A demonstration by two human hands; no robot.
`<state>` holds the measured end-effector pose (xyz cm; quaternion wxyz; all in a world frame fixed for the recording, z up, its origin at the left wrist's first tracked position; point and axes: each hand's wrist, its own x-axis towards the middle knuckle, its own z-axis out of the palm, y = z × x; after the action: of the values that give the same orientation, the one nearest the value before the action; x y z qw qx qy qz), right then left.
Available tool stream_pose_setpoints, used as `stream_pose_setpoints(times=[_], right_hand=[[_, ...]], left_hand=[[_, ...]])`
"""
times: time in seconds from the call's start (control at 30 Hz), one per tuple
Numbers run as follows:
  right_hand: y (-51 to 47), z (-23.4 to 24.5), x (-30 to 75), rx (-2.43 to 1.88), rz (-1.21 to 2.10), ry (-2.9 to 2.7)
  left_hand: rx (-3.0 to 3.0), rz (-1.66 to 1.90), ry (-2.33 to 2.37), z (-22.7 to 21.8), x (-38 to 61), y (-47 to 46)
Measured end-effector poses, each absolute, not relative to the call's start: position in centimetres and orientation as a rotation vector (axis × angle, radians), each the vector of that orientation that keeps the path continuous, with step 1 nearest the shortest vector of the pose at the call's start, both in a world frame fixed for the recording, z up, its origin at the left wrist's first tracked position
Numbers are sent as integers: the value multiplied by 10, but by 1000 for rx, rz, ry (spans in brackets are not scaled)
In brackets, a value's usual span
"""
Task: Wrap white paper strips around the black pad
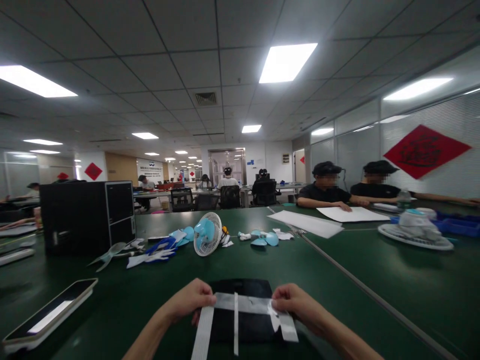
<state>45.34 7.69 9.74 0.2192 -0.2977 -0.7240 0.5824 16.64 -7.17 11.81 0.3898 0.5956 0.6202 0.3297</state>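
Note:
My left hand (192, 299) and my right hand (290, 300) each pinch one end of a white strip (245, 303), stretched level between them just above the green table. More white strips hang from it: one down the middle and one at each hand. Under the strips lies a flat black object (243, 305). Both hands are closed on the strip.
A phone (50, 312) lies at the left edge. A black computer case (88, 216) stands at the back left. A small white and blue fan (207, 234) stands among blue and white parts (264, 238) at mid table. Two people (328, 192) sit at the right with white sheets (307, 223).

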Motion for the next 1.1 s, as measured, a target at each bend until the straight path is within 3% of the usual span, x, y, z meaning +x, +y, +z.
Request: stream_pose_setpoints(times=[0.2, 0.5, 0.83, 1.1], right_hand=[[72, 93, 453, -922, 1349, -2249], [73, 84, 448, -935, 909, -2387], [77, 76, 447, -950, 789, -2434], [75, 77, 448, -965, 763, -2431]], left_hand=[[1613, 656, 1786, 95, 166, -67], [1724, 578, 1982, 96, 172, -68], [1776, 568, 1979, 81, 162, -62], [2022, 653, 1870, 100, 181, -73]])
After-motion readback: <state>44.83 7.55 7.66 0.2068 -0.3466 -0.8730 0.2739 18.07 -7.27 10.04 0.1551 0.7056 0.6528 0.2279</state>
